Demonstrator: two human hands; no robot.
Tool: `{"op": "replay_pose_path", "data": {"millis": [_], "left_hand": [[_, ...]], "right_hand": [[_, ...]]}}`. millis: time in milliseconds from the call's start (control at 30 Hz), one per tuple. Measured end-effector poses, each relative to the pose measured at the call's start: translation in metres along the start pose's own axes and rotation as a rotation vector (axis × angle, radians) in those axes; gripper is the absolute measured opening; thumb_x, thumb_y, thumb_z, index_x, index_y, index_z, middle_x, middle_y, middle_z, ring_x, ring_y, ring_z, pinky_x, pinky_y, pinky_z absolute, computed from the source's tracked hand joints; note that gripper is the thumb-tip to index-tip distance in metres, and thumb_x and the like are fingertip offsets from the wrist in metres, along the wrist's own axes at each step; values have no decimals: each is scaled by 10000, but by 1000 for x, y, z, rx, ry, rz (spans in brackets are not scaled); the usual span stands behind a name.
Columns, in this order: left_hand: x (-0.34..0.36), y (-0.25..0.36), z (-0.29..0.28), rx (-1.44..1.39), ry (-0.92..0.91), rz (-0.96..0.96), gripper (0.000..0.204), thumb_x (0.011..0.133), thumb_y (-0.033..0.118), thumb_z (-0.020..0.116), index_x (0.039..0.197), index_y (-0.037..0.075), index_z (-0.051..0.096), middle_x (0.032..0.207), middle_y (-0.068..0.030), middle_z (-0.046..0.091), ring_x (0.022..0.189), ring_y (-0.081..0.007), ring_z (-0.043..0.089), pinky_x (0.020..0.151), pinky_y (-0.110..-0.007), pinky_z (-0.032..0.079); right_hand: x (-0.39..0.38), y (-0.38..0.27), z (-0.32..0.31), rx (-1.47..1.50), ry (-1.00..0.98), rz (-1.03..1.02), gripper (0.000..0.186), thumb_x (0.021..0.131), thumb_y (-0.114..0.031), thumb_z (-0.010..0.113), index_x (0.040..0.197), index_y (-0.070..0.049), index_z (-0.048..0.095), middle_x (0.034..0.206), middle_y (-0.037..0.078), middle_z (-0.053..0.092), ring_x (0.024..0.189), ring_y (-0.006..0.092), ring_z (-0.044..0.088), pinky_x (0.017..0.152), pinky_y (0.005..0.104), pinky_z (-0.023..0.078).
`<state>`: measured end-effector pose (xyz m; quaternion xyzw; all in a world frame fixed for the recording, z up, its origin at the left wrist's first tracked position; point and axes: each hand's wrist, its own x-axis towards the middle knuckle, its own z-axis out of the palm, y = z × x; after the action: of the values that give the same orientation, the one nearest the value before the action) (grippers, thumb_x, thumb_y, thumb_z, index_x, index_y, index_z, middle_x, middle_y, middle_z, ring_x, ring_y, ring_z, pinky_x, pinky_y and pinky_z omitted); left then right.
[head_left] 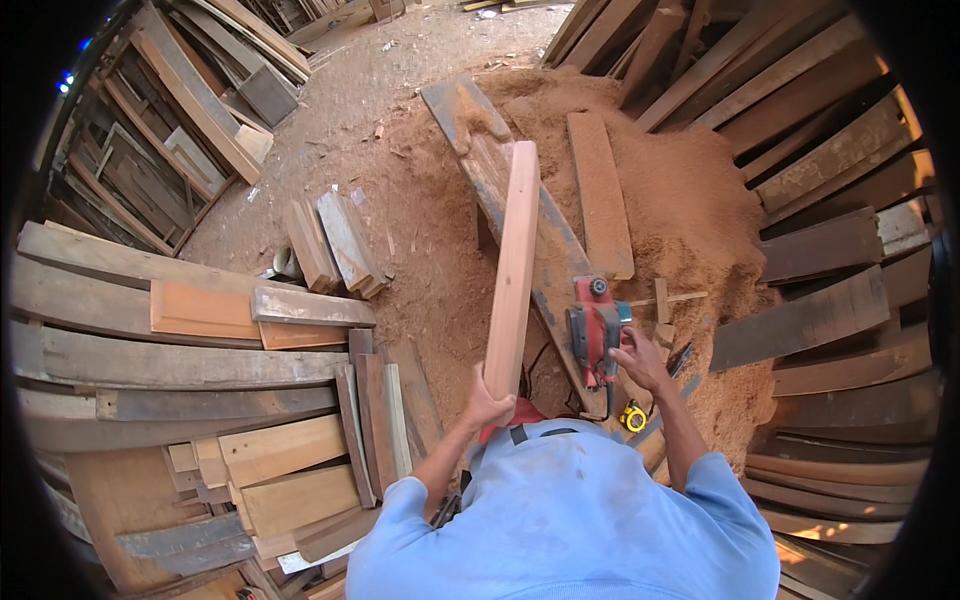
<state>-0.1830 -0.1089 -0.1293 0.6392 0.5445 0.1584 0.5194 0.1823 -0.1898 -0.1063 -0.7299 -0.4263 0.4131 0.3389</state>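
Note:
A long, reddish planed wooden beam [514,260] slants up and away in front of me, above the workbench plank. My left hand [487,402] is closed round its near end. A red and grey electric hand planer [596,335] with a dark knob rests on the plank's near right part. Beside it is my right hand [642,360], fingers apart and reaching to its right side; whether the fingertips press on it is hard to see. The workbench plank [555,240], worn and grey-brown, runs diagonally under the beam and planer.
A yellow tape measure [633,417] lies right of the plank's near end. A sawdust-covered board [602,195] and a sawdust heap [680,190] are beyond. Short timber blocks [335,245] sit left. Stacked boards [190,345] line the left; leaning planks [830,300] line the right.

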Motion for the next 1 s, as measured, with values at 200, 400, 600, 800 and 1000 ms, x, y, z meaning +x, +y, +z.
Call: {"op": "replay_pose_path", "data": {"millis": [200, 400, 600, 800, 1000], "left_hand": [[-1, -1, 64, -68, 52, -24, 988, 725, 199, 767, 1526, 9, 221, 1348, -279, 502, 1270, -421, 535, 1077, -477, 445], [22, 8, 111, -51, 166, 58, 986, 714, 187, 754, 1507, -33, 210, 1407, -326, 420, 1321, -453, 468, 1109, -498, 406], [104, 58, 117, -88, 205, -36, 1013, 700, 158, 785, 1494, -36, 185, 1361, -292, 479, 1278, -411, 523, 1074, -467, 454], [194, 64, 118, -129, 262, 62, 1071, 740, 228, 846, 1525, 9, 151, 1388, -264, 494, 1311, -353, 519, 1078, -432, 461], [158, 29, 80, -771, -261, 11, 765, 1029, 357, 609, 1625, 75, 222, 1556, -122, 451, 1363, -243, 494, 1096, -407, 438]], "right_hand": [[33, 9, 49, 458, 55, 249, 281, 901, -156, 712, 1115, 12, 639, 968, 87, 658, 720, 148, 659, 648, 302, 536], [39, 16, 52, 463, 112, 188, 287, 877, -79, 680, 1151, -1, 642, 749, -1, 611, 550, 91, 558, 497, 269, 455], [17, -40, 4, 320, 80, 247, 353, 883, -118, 683, 1213, -5, 622, 659, -30, 547, 519, 73, 511, 468, 269, 424], [-12, -98, -20, 388, 31, 95, 339, 976, -347, 635, 1087, -33, 571, 719, -13, 555, 548, 69, 519, 445, 262, 410], [-20, -111, -3, 561, -72, 105, 408, 1035, -461, 539, 1061, -54, 535, 711, -9, 533, 556, 69, 525, 451, 246, 427]]}}
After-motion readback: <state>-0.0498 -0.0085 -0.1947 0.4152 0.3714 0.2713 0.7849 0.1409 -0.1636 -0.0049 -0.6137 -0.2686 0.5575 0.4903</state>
